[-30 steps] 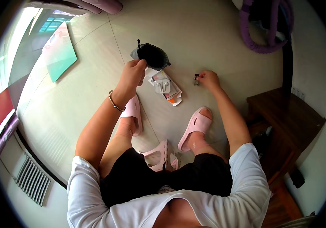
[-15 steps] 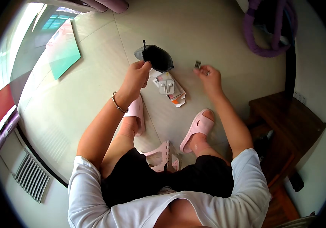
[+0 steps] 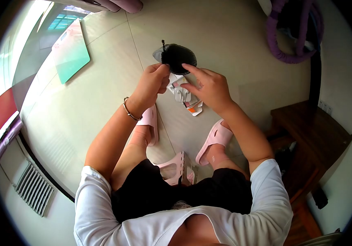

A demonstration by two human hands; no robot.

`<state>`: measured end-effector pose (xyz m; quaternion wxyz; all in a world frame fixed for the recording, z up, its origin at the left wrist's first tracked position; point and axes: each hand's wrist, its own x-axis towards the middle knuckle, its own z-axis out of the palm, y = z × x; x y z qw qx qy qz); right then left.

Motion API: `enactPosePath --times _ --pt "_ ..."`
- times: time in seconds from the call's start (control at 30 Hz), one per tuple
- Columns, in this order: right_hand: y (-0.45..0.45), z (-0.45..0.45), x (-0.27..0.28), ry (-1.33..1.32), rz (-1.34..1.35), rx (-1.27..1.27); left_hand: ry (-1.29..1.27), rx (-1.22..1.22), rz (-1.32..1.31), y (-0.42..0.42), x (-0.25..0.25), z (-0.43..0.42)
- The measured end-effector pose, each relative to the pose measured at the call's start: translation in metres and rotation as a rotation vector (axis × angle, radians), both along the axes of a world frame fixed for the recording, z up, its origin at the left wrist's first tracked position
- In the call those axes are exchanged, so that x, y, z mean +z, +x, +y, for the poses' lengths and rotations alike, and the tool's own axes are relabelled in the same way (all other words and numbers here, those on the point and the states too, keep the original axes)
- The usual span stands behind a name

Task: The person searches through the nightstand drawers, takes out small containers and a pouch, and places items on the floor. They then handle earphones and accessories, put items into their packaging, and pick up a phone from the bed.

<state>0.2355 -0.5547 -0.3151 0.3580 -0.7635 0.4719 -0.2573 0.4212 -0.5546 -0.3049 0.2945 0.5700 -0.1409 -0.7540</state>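
A black drawstring pouch (image 3: 178,57) is held up by its rim, its dark mouth facing me. My left hand (image 3: 154,84) pinches the near left edge of it. At the pouch's right edge is my right hand (image 3: 209,88), thumb and index finger spread apart, with no object visible between them. Below the pouch, white earphones in a case (image 3: 181,94) lie on some small boxes and papers (image 3: 193,108) on the floor, partly covered from view by my right hand.
A pink and green board (image 3: 72,53) lies on the floor at the upper left. To the right is a dark wooden stool (image 3: 311,135). Purple padded tubing (image 3: 275,47) stands at the upper right. A pink folding stool (image 3: 176,168) is between my legs.
My right hand has moved left from the floor to the pouch, and the small dark object it held is out of sight. Its fingers have opened. My left hand keeps holding the pouch.
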Motion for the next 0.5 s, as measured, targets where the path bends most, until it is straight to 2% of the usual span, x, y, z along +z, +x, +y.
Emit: enactPosePath --times 0.1,0.17,0.23,0.3,0.33,0.37,0.5 --pt "0.007 -0.003 -0.009 -0.039 0.065 -0.043 -0.019 -0.028 0.118 0.000 0.006 0.000" --pt "0.008 -0.009 -0.005 0.017 -0.048 -0.178 -0.038 -0.024 0.164 0.004 0.005 0.001" --pt "0.007 -0.015 0.008 0.001 -0.002 -0.195 0.072 -0.034 0.363 0.009 0.003 0.001" --pt "0.007 -0.018 0.014 -0.128 -0.023 -0.114 0.133 -0.088 0.329 0.007 0.004 0.003" --pt "0.009 -0.019 0.016 -0.129 -0.022 -0.113 0.211 -0.086 0.438 0.007 0.005 0.005" --pt "0.012 -0.019 0.018 -0.100 -0.051 -0.128 0.291 -0.085 0.547 0.006 0.005 0.005" --pt "0.018 -0.021 0.021 0.043 -0.160 -0.211 0.348 -0.058 0.692 0.005 0.000 0.008"
